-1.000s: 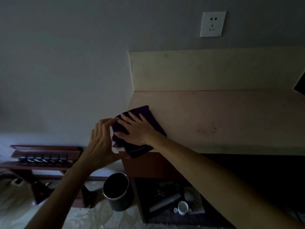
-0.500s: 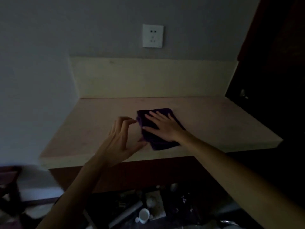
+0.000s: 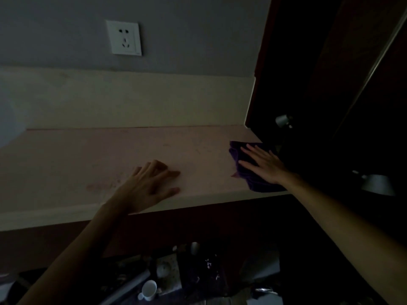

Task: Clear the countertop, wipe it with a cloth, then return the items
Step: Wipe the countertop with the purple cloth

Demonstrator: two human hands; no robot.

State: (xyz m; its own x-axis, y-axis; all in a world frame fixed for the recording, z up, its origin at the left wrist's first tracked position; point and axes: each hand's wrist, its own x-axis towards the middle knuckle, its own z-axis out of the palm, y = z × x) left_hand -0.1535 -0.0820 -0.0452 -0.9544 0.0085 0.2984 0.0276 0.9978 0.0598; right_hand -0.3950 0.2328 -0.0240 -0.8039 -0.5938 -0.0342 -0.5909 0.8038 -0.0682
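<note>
Fingers of your right hand (image 3: 263, 165) lie spread and flat on the purple cloth (image 3: 253, 170), pressing it onto the countertop (image 3: 99, 155) at its far right end, close to the front edge and beside the dark cabinet (image 3: 330, 84). Your left hand (image 3: 147, 188) rests open near the front edge around the middle, fingers loosely apart, holding nothing. On the wall above sits a white socket (image 3: 123, 37). Below the counter, a white cup (image 3: 148, 290) lies among dim items you cannot make out.
</note>
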